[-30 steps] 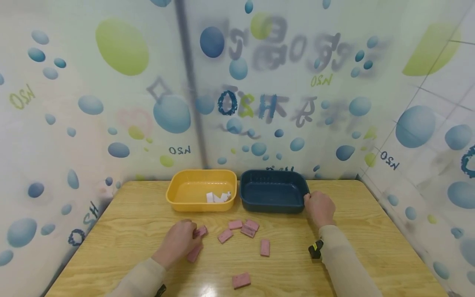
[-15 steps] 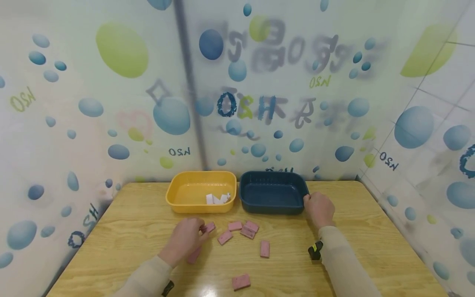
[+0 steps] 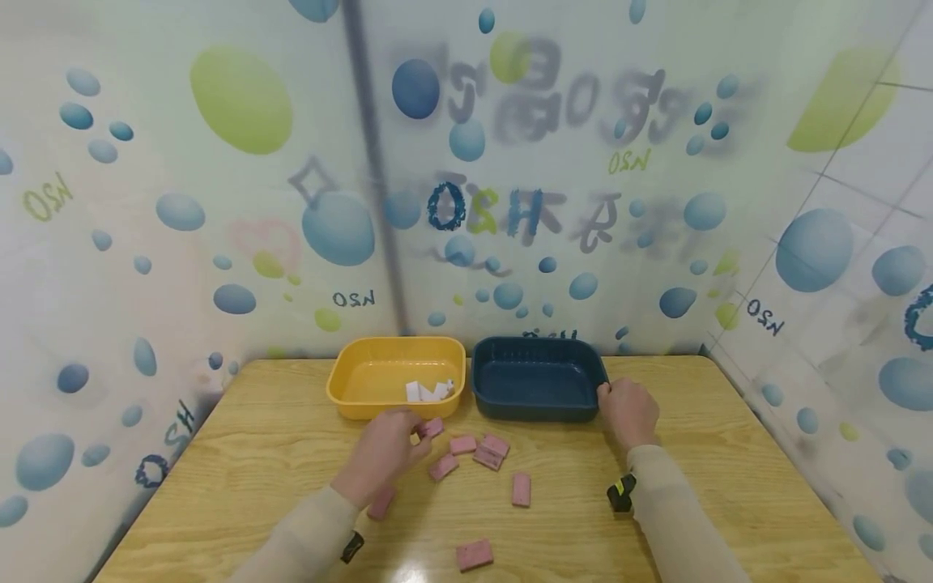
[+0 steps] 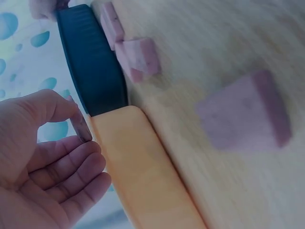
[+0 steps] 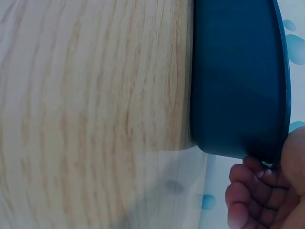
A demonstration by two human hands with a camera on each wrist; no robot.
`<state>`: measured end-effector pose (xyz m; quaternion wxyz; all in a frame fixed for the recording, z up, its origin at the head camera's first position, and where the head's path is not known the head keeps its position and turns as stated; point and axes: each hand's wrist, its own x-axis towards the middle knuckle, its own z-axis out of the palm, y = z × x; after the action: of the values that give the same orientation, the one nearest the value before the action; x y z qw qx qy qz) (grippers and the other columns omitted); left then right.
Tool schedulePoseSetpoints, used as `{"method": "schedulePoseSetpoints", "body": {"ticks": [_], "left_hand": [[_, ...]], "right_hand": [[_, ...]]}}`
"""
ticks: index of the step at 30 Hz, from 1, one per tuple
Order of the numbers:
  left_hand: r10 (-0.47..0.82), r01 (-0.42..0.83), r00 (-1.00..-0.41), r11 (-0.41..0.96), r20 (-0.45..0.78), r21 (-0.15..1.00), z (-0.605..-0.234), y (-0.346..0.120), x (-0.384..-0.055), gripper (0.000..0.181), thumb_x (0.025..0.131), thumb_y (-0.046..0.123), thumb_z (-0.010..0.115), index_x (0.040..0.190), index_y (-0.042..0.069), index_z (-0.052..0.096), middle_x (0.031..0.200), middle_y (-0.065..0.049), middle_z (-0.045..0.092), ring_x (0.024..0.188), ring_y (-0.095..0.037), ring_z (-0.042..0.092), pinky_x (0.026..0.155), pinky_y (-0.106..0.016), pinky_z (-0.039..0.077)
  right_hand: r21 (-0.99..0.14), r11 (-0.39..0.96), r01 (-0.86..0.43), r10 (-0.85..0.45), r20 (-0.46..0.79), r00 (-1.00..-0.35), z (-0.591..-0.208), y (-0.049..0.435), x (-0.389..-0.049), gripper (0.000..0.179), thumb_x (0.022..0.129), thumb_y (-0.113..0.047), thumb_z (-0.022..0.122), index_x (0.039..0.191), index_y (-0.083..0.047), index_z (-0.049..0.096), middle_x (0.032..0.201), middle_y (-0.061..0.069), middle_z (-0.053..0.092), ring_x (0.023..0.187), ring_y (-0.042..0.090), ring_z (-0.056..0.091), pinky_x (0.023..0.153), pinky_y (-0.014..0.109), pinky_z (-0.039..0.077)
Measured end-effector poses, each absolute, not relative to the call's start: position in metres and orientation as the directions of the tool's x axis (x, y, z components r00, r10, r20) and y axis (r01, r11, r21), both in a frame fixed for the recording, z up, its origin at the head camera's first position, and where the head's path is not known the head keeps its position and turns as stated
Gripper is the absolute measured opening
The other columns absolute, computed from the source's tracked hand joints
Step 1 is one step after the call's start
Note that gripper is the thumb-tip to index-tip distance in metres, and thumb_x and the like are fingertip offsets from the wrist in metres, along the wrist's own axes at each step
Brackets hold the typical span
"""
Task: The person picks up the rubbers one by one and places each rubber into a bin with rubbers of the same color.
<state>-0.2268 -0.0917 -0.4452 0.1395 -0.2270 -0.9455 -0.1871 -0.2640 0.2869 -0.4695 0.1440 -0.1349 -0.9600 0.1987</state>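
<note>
My left hand [image 3: 386, 450] pinches a small pink rectangular block [image 3: 433, 427] between thumb and forefinger, just in front of the yellow tub [image 3: 397, 410]. The left wrist view shows that block edge-on, with the other fingers loosely bent. At the dark blue tub [image 3: 539, 407], my right hand [image 3: 630, 410] grips the right end of the rim; the right wrist view shows its fingers curled there. Several more pink blocks lie on the table: a cluster of pink blocks [image 3: 490, 452] before the tubs, a pink block [image 3: 381, 504] partly behind my left wrist, and a pink block [image 3: 475, 555] nearest me.
White pieces [image 3: 428, 392] lie in the right part of the yellow tub. Both tubs stand side by side at the back of the wooden table [image 3: 583, 534]. A patterned curtain or wall covering [image 3: 466, 162] rises behind the table.
My left hand has carried the pink block right and away from me, from beside another block to the front of the yellow tub. The right hand has stayed on the blue tub's rim.
</note>
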Motion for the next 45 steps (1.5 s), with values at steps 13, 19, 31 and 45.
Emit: {"method": "schedulePoseSetpoints", "body": {"ticks": [13,19,31,45], "left_hand": [[0.458,0.559,-0.816,0.779,0.353,0.284,-0.435,-0.07,-0.242,0.018,0.087,0.018,0.081,0.073,0.013,0.07,0.073,0.003,0.059,0.065,-0.008,0.047,0.063,-0.025,0.046],[0.476,0.572,-0.811,0.765,0.34,0.295,-0.432,-0.064,-0.249,0.018,0.088,0.018,0.08,0.075,0.015,0.069,0.076,0.003,0.061,0.068,-0.008,0.05,0.064,-0.026,0.048],[0.476,0.552,-0.831,0.767,0.288,0.327,-0.429,-0.052,-0.259,0.017,0.09,0.021,0.078,0.078,0.012,0.071,0.075,0.002,0.06,0.066,-0.01,0.049,0.063,-0.025,0.046],[0.492,0.545,-0.838,0.766,0.234,0.34,-0.423,-0.035,-0.272,0.019,0.09,0.016,0.077,0.075,0.011,0.067,0.072,0.002,0.055,0.065,-0.014,0.048,0.062,-0.027,0.045]], "right_hand": [[-0.406,0.89,0.208,0.311,0.208,-0.927,-0.471,0.289,-0.265,0.051,0.098,-0.016,0.051,0.05,-0.014,0.037,0.053,-0.002,0.028,0.05,0.018,0.034,0.046,0.031,0.028],[-0.397,0.89,0.224,0.322,0.198,-0.926,-0.472,0.288,-0.266,0.051,0.099,-0.017,0.052,0.05,-0.014,0.037,0.053,-0.002,0.029,0.05,0.018,0.035,0.046,0.031,0.028],[-0.388,0.896,0.214,0.312,0.211,-0.926,-0.472,0.288,-0.265,0.052,0.099,-0.016,0.051,0.05,-0.015,0.035,0.052,-0.003,0.027,0.05,0.017,0.03,0.046,0.03,0.026],[-0.394,0.893,0.216,0.309,0.188,-0.932,-0.471,0.289,-0.267,0.052,0.1,-0.019,0.051,0.05,-0.015,0.036,0.053,-0.002,0.029,0.05,0.017,0.033,0.046,0.03,0.028]]}}
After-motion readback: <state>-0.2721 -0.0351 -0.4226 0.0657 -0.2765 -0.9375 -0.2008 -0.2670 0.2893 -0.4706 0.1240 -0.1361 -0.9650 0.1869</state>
